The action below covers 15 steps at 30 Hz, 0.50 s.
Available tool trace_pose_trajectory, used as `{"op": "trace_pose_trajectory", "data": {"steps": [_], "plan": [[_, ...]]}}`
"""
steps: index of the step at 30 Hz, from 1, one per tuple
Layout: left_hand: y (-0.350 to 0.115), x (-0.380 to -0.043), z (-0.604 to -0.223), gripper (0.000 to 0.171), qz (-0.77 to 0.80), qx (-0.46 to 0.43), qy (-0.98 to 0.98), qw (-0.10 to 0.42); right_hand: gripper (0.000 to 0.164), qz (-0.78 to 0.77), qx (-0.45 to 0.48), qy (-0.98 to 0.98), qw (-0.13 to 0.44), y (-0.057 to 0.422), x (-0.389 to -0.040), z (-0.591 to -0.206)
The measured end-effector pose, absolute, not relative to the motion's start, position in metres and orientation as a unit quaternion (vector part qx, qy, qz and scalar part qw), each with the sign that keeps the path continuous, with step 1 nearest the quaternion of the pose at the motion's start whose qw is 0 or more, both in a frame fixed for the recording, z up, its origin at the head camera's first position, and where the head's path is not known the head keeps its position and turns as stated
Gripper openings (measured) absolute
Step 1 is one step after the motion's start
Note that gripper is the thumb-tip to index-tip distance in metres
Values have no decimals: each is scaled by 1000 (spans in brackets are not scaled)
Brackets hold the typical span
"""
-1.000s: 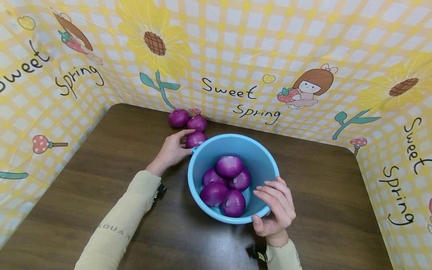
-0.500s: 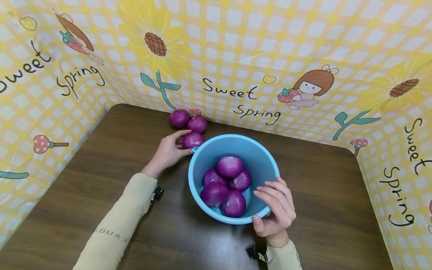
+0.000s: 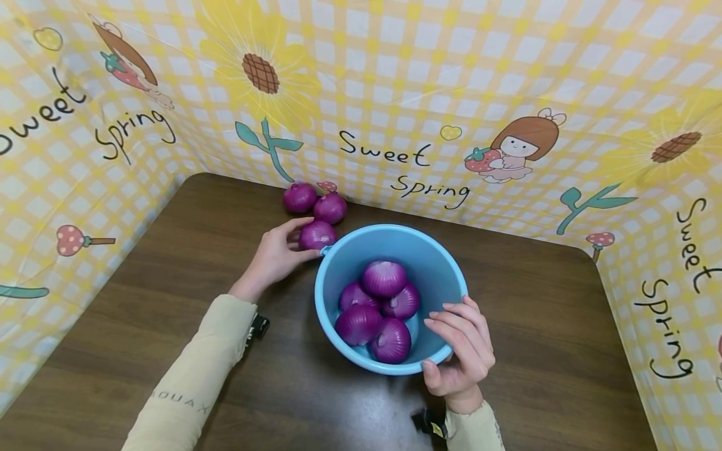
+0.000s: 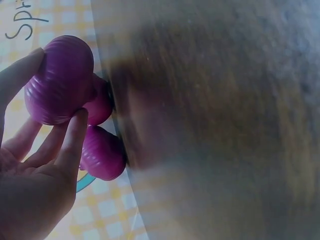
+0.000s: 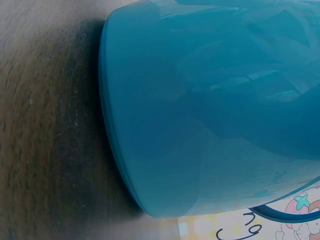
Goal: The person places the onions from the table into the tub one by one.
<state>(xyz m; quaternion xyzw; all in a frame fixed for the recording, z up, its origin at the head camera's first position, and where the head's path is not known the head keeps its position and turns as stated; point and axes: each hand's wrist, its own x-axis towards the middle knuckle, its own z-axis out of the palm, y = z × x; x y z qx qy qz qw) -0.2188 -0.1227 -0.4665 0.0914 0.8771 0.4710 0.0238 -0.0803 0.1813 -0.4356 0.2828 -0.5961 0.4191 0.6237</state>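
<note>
While an onion (image 3: pixel 318 235) is pinched by left hand (image 3: pixel 275 255) | bucket (image 3: pixel 437 269) gripped by right hand (image 3: pixel 465 351) | drop could be caused by loose pinch

Dark wood-grain table (image 3: pixel 541 313) amid yellow-and-white checked walls (image 3: pixel 395 81) with sunflowers (image 3: pixel 261 74) and "Sweet Spring" lettering (image 3: pixel 385 149)

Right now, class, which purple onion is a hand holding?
The onion just outside the blue bucket: the left hand grips it, while two other onions lie behind it on the table and five more show inside the bucket.
</note>
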Motion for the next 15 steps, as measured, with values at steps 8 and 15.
{"op": "trace_pose_trajectory", "data": {"steps": [8,15], "plan": [[-125,-216,-460,69,470,97,877,12,55,418,286,-596,623,182,-80,-436],[-127,-214,-457,69,477,104,873,-3,56,418,286,-593,625,181,-81,-435]]}}
